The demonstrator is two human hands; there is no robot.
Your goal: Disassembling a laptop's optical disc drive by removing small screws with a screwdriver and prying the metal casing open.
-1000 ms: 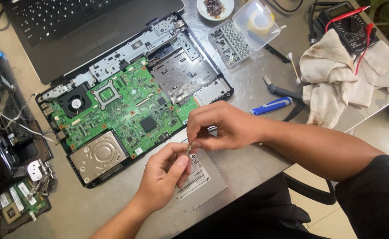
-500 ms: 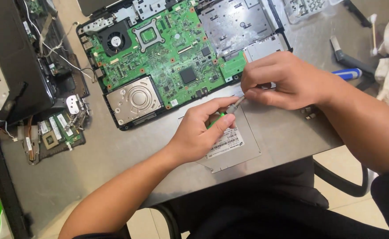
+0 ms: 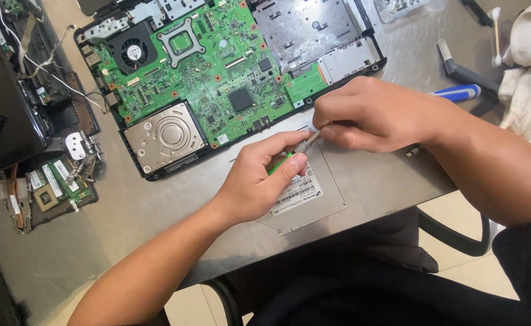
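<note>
Optical drive point(image 3: 313, 199): flat on desk point(image 3: 126, 223), below motherboard point(image 3: 217, 72). Left hand point(image 3: 259, 181) grip clamped on green screwdriver point(image 3: 292, 154) over it; right hand point(image 3: 374, 115) grip pinching the tip.

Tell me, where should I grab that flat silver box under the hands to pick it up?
Probably by the two long side edges of the flat silver box, coming from its near end overhanging the table edge. It lies flat and thin, so only its edges offer grip.
</note>
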